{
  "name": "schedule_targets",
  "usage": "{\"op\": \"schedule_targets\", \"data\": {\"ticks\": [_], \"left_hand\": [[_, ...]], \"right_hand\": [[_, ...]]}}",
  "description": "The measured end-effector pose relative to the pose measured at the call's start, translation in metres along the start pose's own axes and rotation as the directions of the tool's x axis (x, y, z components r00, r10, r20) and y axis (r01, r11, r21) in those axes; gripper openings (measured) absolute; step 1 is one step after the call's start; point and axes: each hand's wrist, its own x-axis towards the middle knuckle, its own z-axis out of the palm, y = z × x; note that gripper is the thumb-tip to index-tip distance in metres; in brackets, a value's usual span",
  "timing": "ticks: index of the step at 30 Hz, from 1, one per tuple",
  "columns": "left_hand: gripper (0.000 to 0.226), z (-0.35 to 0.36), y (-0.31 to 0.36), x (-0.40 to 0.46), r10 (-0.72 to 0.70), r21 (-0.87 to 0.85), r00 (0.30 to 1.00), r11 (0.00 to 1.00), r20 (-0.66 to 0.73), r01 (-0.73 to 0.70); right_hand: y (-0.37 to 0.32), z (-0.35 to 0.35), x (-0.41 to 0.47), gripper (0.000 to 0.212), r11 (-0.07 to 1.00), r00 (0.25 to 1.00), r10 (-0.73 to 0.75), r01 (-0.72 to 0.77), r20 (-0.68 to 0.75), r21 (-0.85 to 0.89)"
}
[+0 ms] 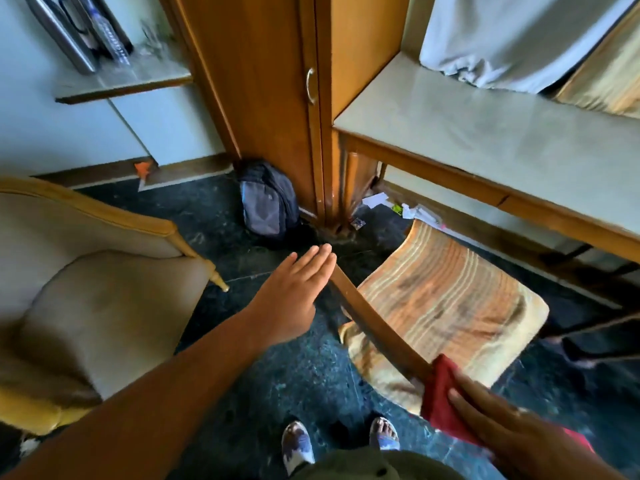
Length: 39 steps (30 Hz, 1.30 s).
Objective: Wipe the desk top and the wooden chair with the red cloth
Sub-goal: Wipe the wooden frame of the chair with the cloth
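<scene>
Head view: the chair (446,299) stands just in front of the desk (502,133), its striped wooden seat facing up and its top rail (377,327) running from the left hand toward the right hand. The left hand (294,296) is flat, fingers straight and pressed together, its fingertips at the far end of the rail; whether the palm side touches the wood I cannot tell. The right hand (519,427) lies spread and flat on the red cloth (443,393), pressing it over the near end of the rail, so the cloth is on the chair, draped partly down the rail's side.

The cloth looks soft, light and limp; it will bunch and slide unless held under a flat palm, and it likely folds around the thin rail easily. The chair looks stiff and fairly light, so it may shift on the smooth dark floor (294,375) under a firm wipe; the far end of the rail seems the sensible place to steady it.

The desk top is bare along its front edge, with pale curtains (512,39) hanging onto its back edge.

No brand, label or writing can be read anywhere.
</scene>
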Motion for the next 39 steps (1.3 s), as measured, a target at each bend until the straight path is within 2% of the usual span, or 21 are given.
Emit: {"op": "schedule_targets", "data": {"ticks": [2,5,6,8,10,11,13,14,15,17,18,19,22,25,27,29,31,34,36,37,39], "left_hand": [[0.079,-0.003,-0.009,0.000,0.056,-0.094,0.998,0.994,-0.014,-0.057],[0.069,-0.015,-0.027,0.003,0.048,-0.400,0.996,0.914,-0.077,-0.075],[0.064,-0.018,-0.033,0.003,-0.002,-0.499,0.994,0.865,-0.112,-0.054],[0.057,-0.029,-0.045,0.006,-0.132,-0.582,0.969,0.813,-0.209,-0.015],[0.049,-0.042,-0.048,0.017,-0.219,-0.556,0.914,0.831,-0.342,-0.009],[0.046,-0.048,-0.044,0.025,-0.210,-0.522,0.887,0.852,-0.410,-0.040],[0.041,-0.057,-0.017,0.045,-0.046,-0.419,0.875,0.889,-0.482,-0.184],[0.039,-0.057,0.004,0.055,0.080,-0.355,0.886,0.897,-0.457,-0.264],[0.038,-0.054,0.030,0.063,0.205,-0.281,0.905,0.905,-0.372,-0.320],[0.045,-0.033,0.082,0.068,0.359,-0.122,0.928,0.921,-0.100,-0.370],[0.051,-0.022,0.101,0.067,0.390,-0.050,0.921,0.919,-0.016,-0.390],[0.055,-0.013,0.110,0.064,0.425,-0.002,0.905,0.905,-0.003,-0.425],[0.061,-0.009,0.068,0.067,0.490,0.056,0.868,0.872,-0.078,-0.487],[0.061,-0.028,-0.011,0.088,0.419,0.122,0.904,0.905,-0.090,-0.407],[0.054,-0.037,-0.036,0.093,0.431,0.151,0.896,0.898,-0.110,-0.414],[0.046,-0.030,-0.017,0.084,0.502,0.147,0.846,0.864,-0.182,-0.481],[0.039,-0.015,0.029,0.059,0.508,0.100,0.820,0.860,-0.265,-0.501],[0.032,0.013,0.091,0.025,0.464,0.054,0.838,0.881,-0.288,-0.470],[0.041,0.021,0.098,0.014,0.488,0.002,0.828,0.862,-0.275,-0.507],[0.046,0.019,0.089,0.016,0.548,0.011,0.791,0.824,-0.273,-0.567],[0.049,0.002,0.062,0.033,0.685,0.107,0.705,0.727,-0.182,-0.679]], "right_hand": [[-0.023,-0.003,0.035,0.067,0.992,0.996,0.080,-0.076,-0.035,0.098],[-0.057,-0.015,0.129,0.058,0.979,0.963,0.192,-0.174,-0.188,0.110],[-0.063,-0.020,0.155,0.060,0.968,0.958,0.237,-0.217,-0.163,0.128],[-0.069,-0.019,0.189,0.061,0.941,0.944,0.326,-0.318,-0.056,0.115],[-0.069,-0.015,0.190,0.063,0.935,0.939,0.340,-0.332,-0.050,0.122],[-0.067,-0.017,0.180,0.066,0.930,0.937,0.342,-0.328,-0.065,0.164],[-0.058,-0.018,0.142,0.070,0.852,0.878,0.465,-0.411,-0.109,0.325],[-0.053,-0.016,0.117,0.072,0.771,0.808,0.577,-0.490,-0.121,0.407],[-0.049,-0.013,0.092,0.073,0.674,0.720,0.686,-0.576,-0.104,0.463],[-0.047,-0.005,0.061,0.077,0.503,0.567,0.824,-0.725,-0.008,0.471],[-0.048,-0.002,0.056,0.080,0.455,0.522,0.853,-0.767,0.026,0.453],[-0.049,0.001,0.057,0.083,0.437,0.500,0.865,-0.782,0.029,0.444],[-0.048,0.004,0.064,0.085,0.430,0.482,0.876,-0.788,0.007,0.441],[-0.048,0.006,0.064,0.082,0.428,0.467,0.884,-0.804,-0.008,0.413],[-0.049,0.007,0.065,0.079,0.435,0.463,0.886,-0.809,-0.027,0.395],[-0.049,0.007,0.065,0.074,0.445,0.462,0.885,-0.809,-0.052,0.385],[-0.050,0.007,0.063,0.073,0.461,0.462,0.882,-0.801,-0.095,0.383],[-0.051,0.009,0.060,0.070,0.490,0.466,0.870,-0.776,-0.163,0.398],[-0.052,0.010,0.060,0.067,0.503,0.466,0.863,-0.762,-0.194,0.408],[-0.052,0.010,0.060,0.066,0.502,0.465,0.864,-0.761,-0.194,0.412],[-0.052,0.011,0.061,0.068,0.494,0.463,0.868,-0.770,-0.179,0.404]]}}
